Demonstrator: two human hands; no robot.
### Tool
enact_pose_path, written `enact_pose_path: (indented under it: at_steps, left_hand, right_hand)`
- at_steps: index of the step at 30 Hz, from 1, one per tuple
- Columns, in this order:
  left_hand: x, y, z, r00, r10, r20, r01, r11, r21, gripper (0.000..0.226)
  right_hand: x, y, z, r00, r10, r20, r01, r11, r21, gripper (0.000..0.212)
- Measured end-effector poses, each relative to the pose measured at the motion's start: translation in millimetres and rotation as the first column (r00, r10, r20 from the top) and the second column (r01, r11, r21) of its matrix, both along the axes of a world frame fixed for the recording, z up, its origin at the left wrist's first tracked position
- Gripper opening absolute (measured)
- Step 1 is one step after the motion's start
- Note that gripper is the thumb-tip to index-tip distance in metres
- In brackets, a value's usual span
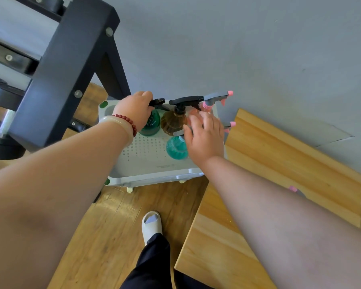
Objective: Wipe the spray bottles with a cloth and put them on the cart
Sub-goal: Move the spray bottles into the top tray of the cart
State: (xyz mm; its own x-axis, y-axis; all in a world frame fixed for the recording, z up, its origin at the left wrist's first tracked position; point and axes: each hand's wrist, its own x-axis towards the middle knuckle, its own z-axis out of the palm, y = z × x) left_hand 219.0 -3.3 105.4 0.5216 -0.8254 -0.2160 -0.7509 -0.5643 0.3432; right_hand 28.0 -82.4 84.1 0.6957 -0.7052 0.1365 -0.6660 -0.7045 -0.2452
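Observation:
Several spray bottles stand on the white perforated cart. My left hand grips the black sprayer head of the dark green bottle at the back left. Beside it stands a brown bottle with a black trigger. A pink bottle with a grey and pink sprayer is at the back right. My right hand hovers with spread fingers over the teal bottle, partly hiding it and another pink-tipped sprayer. No cloth is visible.
A black metal frame stands close to the cart's left. A light wooden table lies to the right, touching the cart's corner. A grey wall is behind. My foot in a white slipper stands on the wooden floor.

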Motion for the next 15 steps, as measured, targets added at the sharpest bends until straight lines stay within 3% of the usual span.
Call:
enact_pose_path:
  at_steps: [4, 15]
  left_hand:
    - [2, -5, -2, 0.998, -0.069, 0.008, 0.068, 0.996, 0.059, 0.026]
    - [-4, 6, 2, 0.996, -0.07, 0.049, 0.067, 0.996, 0.054, 0.033]
  right_hand:
    - [1, 1, 0, 1.0, -0.008, -0.015, 0.008, 1.0, 0.009, 0.05]
    - [-3, 1, 7, 0.995, 0.031, -0.099, -0.029, 0.999, 0.022, 0.051]
